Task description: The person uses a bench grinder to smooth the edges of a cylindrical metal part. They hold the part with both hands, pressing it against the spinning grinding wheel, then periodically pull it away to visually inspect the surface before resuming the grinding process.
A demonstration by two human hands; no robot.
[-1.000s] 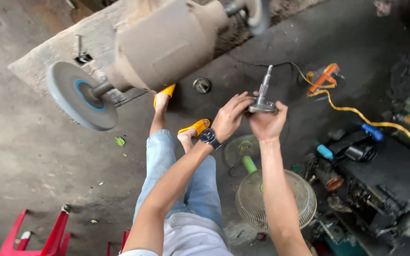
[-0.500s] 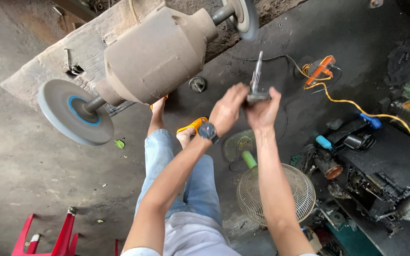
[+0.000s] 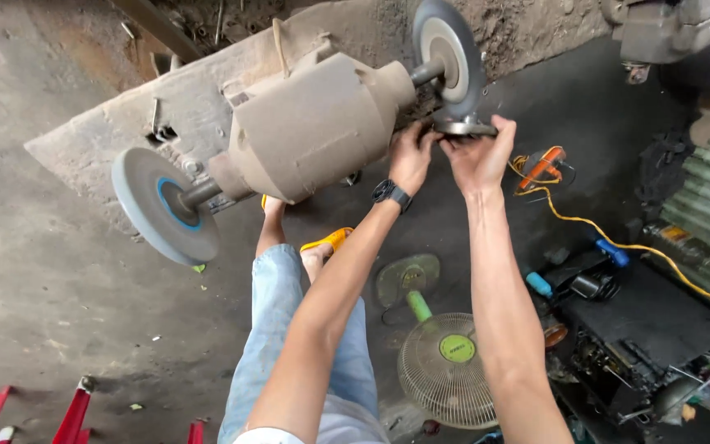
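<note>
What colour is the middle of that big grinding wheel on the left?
Blue, ringing the hub of the grey grinding wheel; the head view shows it.

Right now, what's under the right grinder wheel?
Both hands, left hand and right hand, press a flat metal part to the wheel rim. The fingers cover most of the part; contact point hidden.

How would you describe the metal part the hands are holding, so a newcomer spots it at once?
Start at the big dusty bench grinder and follow its shaft to the right-side wheel. Just beneath that wheel, the left hand and right hand hold up a small flat grey metal piece. Unlike the two round wheels, it is thin, flat and hand-held.
</note>
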